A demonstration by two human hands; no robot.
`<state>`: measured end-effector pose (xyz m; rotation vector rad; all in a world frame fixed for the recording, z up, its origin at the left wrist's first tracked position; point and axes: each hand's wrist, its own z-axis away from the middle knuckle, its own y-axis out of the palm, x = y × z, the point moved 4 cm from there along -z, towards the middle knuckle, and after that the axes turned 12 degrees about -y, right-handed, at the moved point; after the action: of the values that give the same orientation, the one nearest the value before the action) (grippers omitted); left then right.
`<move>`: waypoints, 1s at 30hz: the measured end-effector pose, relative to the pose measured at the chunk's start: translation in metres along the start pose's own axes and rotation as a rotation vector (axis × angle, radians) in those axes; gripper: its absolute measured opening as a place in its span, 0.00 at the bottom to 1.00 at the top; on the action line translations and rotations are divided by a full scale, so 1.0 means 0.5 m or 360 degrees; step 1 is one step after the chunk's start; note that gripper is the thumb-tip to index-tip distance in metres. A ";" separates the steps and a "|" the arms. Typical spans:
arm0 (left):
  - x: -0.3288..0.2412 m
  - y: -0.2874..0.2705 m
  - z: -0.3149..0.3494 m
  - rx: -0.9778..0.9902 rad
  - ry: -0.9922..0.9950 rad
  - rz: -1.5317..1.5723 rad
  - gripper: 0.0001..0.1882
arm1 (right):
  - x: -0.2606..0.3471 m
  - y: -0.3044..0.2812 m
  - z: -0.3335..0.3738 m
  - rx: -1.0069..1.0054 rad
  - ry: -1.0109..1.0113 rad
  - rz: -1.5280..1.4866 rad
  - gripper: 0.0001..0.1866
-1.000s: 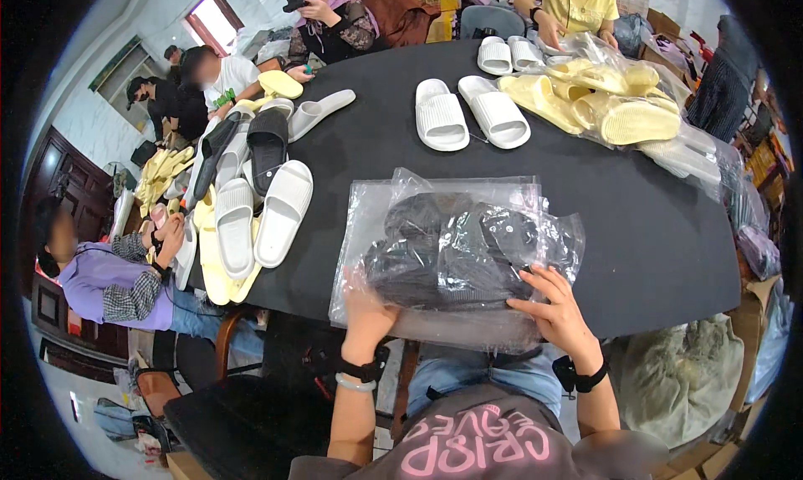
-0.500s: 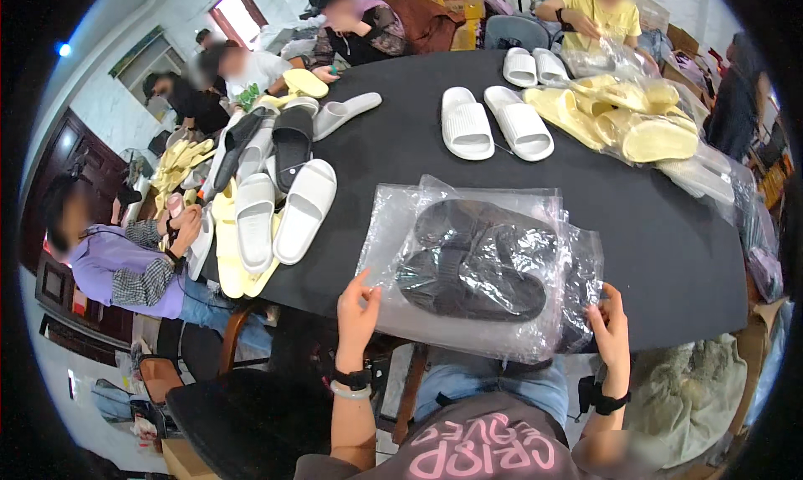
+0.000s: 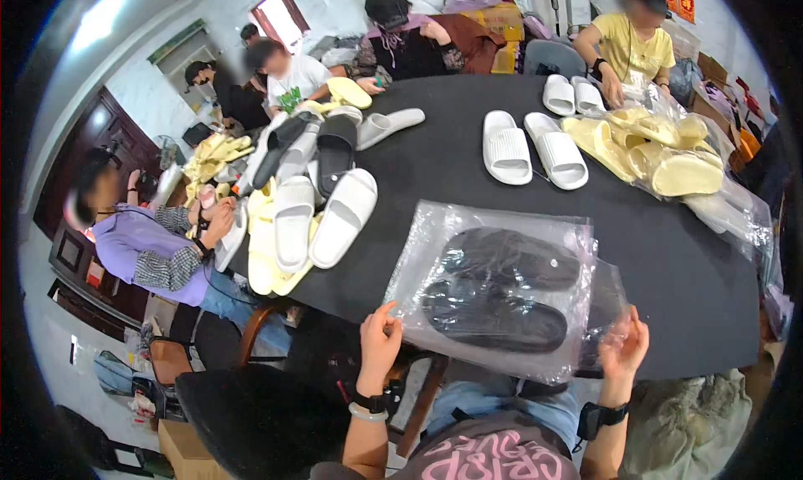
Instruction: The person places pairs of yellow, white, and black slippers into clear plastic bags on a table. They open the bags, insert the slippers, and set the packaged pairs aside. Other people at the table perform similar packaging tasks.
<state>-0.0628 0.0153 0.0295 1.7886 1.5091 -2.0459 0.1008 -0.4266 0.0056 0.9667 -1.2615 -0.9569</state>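
Observation:
A clear plastic bag (image 3: 418,254) with a pair of black slippers (image 3: 502,323) inside lies at the near edge of the black table. The slippers are side by side under the shiny film, toes and heels pointing left and right. My left hand (image 3: 381,336) pinches the bag's near left edge between thumb and fingers. At the other end, my right hand (image 3: 625,344) grips the loose plastic flap sticking out on the right. Dark wristbands are on both wrists, with a pale bangle on the left one.
White slides (image 3: 506,149) stand beyond the bag; wrapped yellow slippers (image 3: 686,170) are heaped at far right. Mixed slippers (image 3: 343,216) pile at left. A person in purple (image 3: 155,254) handles slippers there; a person in yellow (image 3: 631,49) works across the black table (image 3: 686,271).
The slippers in the bag have changed face: straps showed before, now smoother long shapes show. Both my hands stay at the bag's ends. The view has shifted, and the person in yellow has lowered their hands.

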 end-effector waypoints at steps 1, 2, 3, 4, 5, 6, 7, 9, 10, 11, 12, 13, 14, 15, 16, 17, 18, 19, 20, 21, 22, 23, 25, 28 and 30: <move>-0.013 0.001 0.011 -0.0028 0.0195 -0.0308 0.19 | 0.004 -0.014 0.006 0.0011 0.0082 -0.0072 0.16; -0.014 0.004 0.008 0.0017 0.0175 -0.0390 0.20 | -0.007 -0.018 -0.003 0.0244 0.0253 0.0017 0.16; -0.012 0.006 0.007 0.0055 0.0143 -0.0470 0.22 | -0.021 -0.017 -0.009 0.0503 0.0418 0.0131 0.15; -0.026 0.002 0.007 -0.0016 0.0223 -0.0528 0.22 | -0.028 -0.003 -0.009 0.0443 0.0447 0.0500 0.14; -0.034 -0.002 0.001 -0.0047 0.0231 -0.0533 0.23 | -0.037 0.016 -0.004 0.0385 0.0466 0.0861 0.13; -0.053 0.002 -0.004 -0.0076 0.0281 -0.0429 0.23 | -0.041 0.050 -0.001 0.0540 0.0453 0.1185 0.13; -0.072 0.001 -0.010 -0.0115 0.0332 -0.0332 0.23 | -0.047 0.085 0.000 0.0702 0.0441 0.1500 0.13; -0.107 0.018 -0.028 0.0038 0.0382 -0.0168 0.22 | -0.070 0.142 -0.018 0.1154 0.0298 0.1946 0.13; -0.121 0.031 -0.038 0.0113 0.0410 -0.0081 0.21 | -0.083 0.168 -0.031 0.1445 0.0169 0.2079 0.12; -0.130 0.050 -0.048 0.0210 0.0413 -0.0005 0.21 | -0.099 0.191 -0.036 0.1740 0.0037 0.2202 0.12; -0.138 0.067 -0.058 0.0299 0.0414 0.0063 0.20 | -0.121 0.212 -0.038 0.1937 -0.0070 0.2350 0.13; -0.141 0.083 -0.068 0.0391 0.0417 0.0135 0.19 | -0.146 0.233 -0.037 0.2132 -0.0181 0.2499 0.13; -0.139 0.095 -0.077 0.0440 0.0441 0.0103 0.20 | -0.168 0.247 -0.035 0.2330 -0.0296 0.2644 0.14; -0.137 0.107 -0.084 0.0440 0.0463 0.0078 0.21 | -0.187 0.247 -0.039 0.2419 -0.0299 0.2607 0.15; -0.136 0.118 -0.088 0.0445 0.0485 0.0051 0.22 | -0.207 0.237 -0.043 0.2503 -0.0300 0.2569 0.16; -0.135 0.129 -0.091 0.0450 0.0509 0.0025 0.22 | -0.226 0.226 -0.050 0.2585 -0.0300 0.2531 0.17; -0.122 0.134 -0.096 0.0435 0.0507 -0.0043 0.23 | -0.253 0.226 -0.055 0.2734 -0.0389 0.2643 0.18; -0.106 0.137 -0.099 0.0421 0.0505 -0.0110 0.24 | -0.260 0.224 -0.060 0.2671 -0.0402 0.2702 0.19; -0.093 0.141 -0.100 0.0406 0.0504 -0.0176 0.24 | -0.265 0.224 -0.065 0.2606 -0.0415 0.2761 0.20; -0.086 0.144 -0.100 0.0416 0.0497 -0.0165 0.25 | -0.272 0.229 -0.068 0.2537 -0.0429 0.2817 0.20; -0.079 0.146 -0.099 0.0425 0.0491 -0.0153 0.25 | -0.280 0.234 -0.075 0.2539 -0.0559 0.3051 0.22; -0.072 0.148 -0.099 0.0434 0.0484 -0.0141 0.26 | -0.289 0.234 -0.079 0.2614 -0.0552 0.3062 0.22; -0.074 0.151 -0.100 0.0467 0.0477 -0.0171 0.26 | -0.307 0.225 -0.089 0.2766 -0.0537 0.3075 0.22; -0.067 0.154 -0.102 0.0492 0.0476 -0.0221 0.27 | -0.338 0.237 -0.081 0.2735 -0.0592 0.2983 0.20; -0.065 0.155 -0.104 0.0501 0.0476 -0.0219 0.27 | -0.345 0.235 -0.082 0.2725 -0.0645 0.3000 0.18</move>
<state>0.0314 -0.0090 0.0135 2.2535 1.4786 -2.2714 0.1350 -0.2245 0.0614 0.1585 -2.3471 1.7374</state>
